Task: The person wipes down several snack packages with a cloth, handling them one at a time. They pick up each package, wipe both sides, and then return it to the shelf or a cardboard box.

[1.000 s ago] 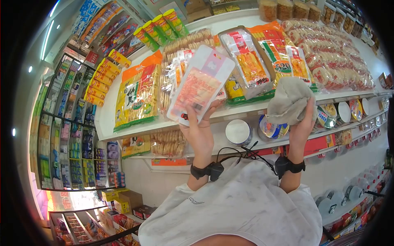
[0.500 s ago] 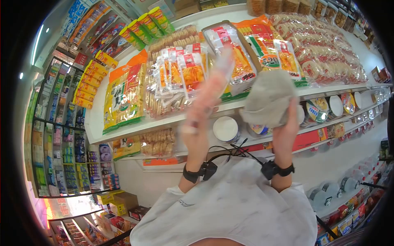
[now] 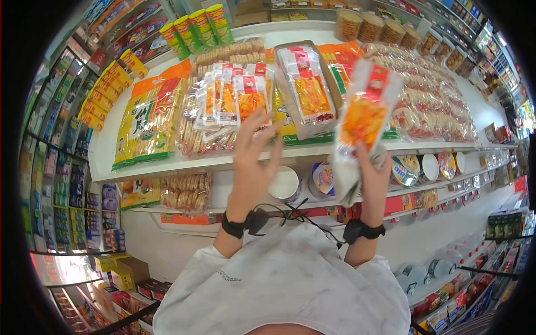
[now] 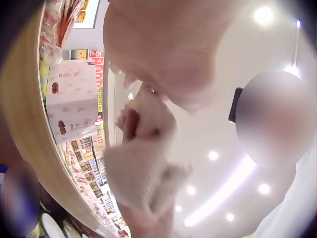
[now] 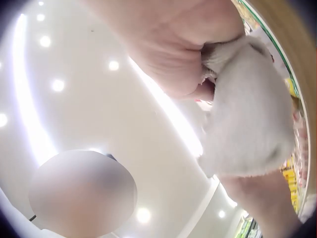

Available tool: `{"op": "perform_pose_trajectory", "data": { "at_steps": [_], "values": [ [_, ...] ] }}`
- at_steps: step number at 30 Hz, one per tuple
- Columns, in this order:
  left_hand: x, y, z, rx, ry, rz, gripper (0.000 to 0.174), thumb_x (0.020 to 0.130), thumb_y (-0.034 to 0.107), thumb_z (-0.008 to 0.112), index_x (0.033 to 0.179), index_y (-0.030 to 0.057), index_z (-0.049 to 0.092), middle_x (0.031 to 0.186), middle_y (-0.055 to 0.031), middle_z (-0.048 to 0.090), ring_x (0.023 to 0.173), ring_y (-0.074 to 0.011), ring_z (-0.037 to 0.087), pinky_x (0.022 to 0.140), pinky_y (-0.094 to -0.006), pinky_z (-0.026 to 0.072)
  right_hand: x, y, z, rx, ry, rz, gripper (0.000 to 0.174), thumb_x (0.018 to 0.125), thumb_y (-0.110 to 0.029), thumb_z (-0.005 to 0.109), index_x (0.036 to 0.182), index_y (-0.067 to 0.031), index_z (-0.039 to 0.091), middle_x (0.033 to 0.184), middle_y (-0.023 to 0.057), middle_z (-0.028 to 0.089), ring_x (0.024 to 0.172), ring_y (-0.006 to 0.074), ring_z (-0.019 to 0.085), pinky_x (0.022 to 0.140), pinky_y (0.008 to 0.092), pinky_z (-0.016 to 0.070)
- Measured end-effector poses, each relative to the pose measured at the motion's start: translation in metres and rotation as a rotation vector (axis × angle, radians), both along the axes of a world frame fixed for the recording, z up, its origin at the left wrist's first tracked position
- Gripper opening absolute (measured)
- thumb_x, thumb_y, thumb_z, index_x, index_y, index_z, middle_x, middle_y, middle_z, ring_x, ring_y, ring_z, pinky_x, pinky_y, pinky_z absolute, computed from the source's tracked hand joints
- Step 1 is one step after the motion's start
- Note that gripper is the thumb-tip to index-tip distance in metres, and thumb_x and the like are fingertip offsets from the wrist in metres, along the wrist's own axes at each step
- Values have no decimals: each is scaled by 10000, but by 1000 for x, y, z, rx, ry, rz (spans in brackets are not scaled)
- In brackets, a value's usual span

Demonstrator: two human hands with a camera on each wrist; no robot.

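In the head view my right hand (image 3: 375,176) pinches a snack packet (image 3: 363,114) together with a grey cloth (image 3: 349,181). The packet stands up with its red label and orange food facing me, and the thumb lies across its lower part. The right wrist view shows the cloth (image 5: 252,109) hanging from that hand. My left hand (image 3: 252,162) is raised with its fingers spread and nothing in them. Behind it, similar packets (image 3: 231,97) lie in a loose pile on bagged round biscuits (image 3: 220,58).
An open box (image 3: 329,84) of the same packets stands at the shelf's middle. A yellow bag of stick snacks (image 3: 148,125) lies to its left, bagged round crackers (image 3: 430,95) to its right. Green cans (image 3: 195,33) stand behind. Tubs (image 3: 285,183) fill the lower shelf below the front edge (image 3: 223,162).
The packet has passed from my left hand to my right, its front turned toward me. The left hand has let go and spread its fingers. The cloth now hangs behind the packet.
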State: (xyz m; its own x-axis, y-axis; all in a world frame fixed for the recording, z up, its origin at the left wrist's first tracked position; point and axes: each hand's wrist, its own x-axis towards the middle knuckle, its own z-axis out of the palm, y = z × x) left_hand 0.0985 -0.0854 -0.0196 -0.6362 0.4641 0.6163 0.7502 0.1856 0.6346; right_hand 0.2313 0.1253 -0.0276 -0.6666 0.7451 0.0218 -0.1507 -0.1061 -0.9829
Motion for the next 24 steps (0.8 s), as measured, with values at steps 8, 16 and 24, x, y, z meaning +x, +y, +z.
{"op": "perform_pose_trajectory", "data": {
  "at_steps": [8, 16, 24],
  "values": [
    [-54, -1, -13, -481, 256, 174, 779, 765, 385, 781, 1420, 98, 473, 1438, -186, 461, 1407, -386, 326, 1181, -548, 175, -52, 99, -42, 494, -56, -285, 501, 875, -266, 748, 1219, 59, 581, 1102, 143, 641, 1026, 196, 598, 904, 338, 473],
    [-23, 1, -21, -566, 259, 211, 701, 755, 145, 666, 1415, 48, 451, 1473, -206, 393, 1380, -404, 350, 1159, -545, 234, -44, 48, -36, 384, 200, -494, 432, 961, -188, 621, 1286, 72, 506, 1218, 176, 601, 1075, 212, 584, 929, 340, 465],
    [-19, 23, -38, -201, 38, 246, 582, 813, -56, 537, 1388, -24, 450, 1480, -229, 379, 1350, -396, 410, 1102, -437, 365, -88, 44, -51, 682, 7, -356, 421, 895, -137, 639, 1217, 106, 521, 1023, 270, 634, 927, 385, 633, 840, 400, 491]
  ]
}}
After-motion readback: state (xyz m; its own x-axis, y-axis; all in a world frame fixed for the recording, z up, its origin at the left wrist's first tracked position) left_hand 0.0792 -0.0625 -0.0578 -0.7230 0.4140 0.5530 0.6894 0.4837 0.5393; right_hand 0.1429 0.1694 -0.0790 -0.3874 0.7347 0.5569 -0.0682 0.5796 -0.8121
